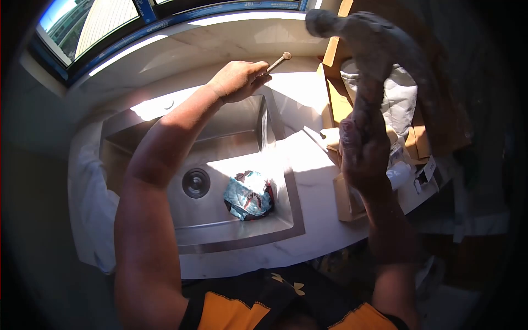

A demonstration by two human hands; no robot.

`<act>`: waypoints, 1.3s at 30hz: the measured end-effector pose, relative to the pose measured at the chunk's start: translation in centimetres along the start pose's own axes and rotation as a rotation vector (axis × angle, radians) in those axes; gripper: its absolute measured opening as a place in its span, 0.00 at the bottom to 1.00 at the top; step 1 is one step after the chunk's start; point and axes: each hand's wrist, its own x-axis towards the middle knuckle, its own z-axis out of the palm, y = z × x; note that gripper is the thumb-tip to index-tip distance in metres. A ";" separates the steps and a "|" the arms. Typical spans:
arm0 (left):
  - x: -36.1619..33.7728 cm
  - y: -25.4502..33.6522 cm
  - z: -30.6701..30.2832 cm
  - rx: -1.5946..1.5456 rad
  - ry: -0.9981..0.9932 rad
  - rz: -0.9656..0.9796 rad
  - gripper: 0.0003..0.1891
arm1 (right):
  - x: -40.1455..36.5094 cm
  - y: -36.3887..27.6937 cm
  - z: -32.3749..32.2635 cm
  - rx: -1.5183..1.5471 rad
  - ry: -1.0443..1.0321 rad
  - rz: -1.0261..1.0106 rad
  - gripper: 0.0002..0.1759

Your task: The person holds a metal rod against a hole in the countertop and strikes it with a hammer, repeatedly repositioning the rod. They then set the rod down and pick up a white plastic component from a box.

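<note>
My left hand (239, 80) is closed around a chisel-like metal rod (279, 62) above the far edge of the sink. The rod's wide, worn head sticks out to the right; its other end is hidden in the fingers. On the right, my right hand (363, 146) grips a claw hammer (379, 41) by its handle, raised with the head up. The hammer's round face points left, and its curved claw runs off to the right, slightly blurred. The hammer head is well apart from the rod.
Below is a stainless steel sink (220, 234) with a drain (196, 183) and a crumpled blue, stained cloth or wrapper (247, 195). A marble-look countertop (313, 181) surrounds it. Cardboard boxes (330, 52) with white packing stand right. A window (99, 33) is at the back left.
</note>
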 end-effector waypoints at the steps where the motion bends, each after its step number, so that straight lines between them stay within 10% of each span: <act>1: 0.0 -0.2 0.3 0.013 -0.047 -0.015 0.10 | 0.6 0.2 -0.2 -0.121 -0.150 0.094 0.12; 13: 1.1 1.0 -3.1 -0.270 0.100 -0.243 0.09 | 0.1 -2.2 -1.7 0.234 -0.054 0.262 0.12; 27: -1.9 -1.3 -0.4 -0.079 0.034 0.028 0.08 | -2.3 -0.4 -2.3 0.447 -0.165 0.420 0.11; 39: -2.4 -2.4 0.2 0.019 0.224 0.214 0.12 | -0.4 -1.4 0.2 -0.146 -0.156 -0.221 0.14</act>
